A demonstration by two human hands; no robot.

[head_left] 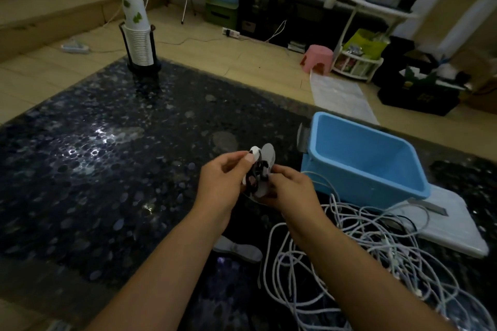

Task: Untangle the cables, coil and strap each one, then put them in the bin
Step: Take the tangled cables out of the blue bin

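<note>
no readable text, labels, brands or numbers anywhere, print on floor items too blurred

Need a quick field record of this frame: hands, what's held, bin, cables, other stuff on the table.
left hand: pinches the end of a white strap
right hand: grips a small dark coiled cable with the strap around it
bin: blue, right of the hands, looks empty from this angle
loose cables: white tangle on the table, in front of the bin
spare strap: grey, flat on the table between the forearms
cup stack: in a black holder, far left corner
</note>
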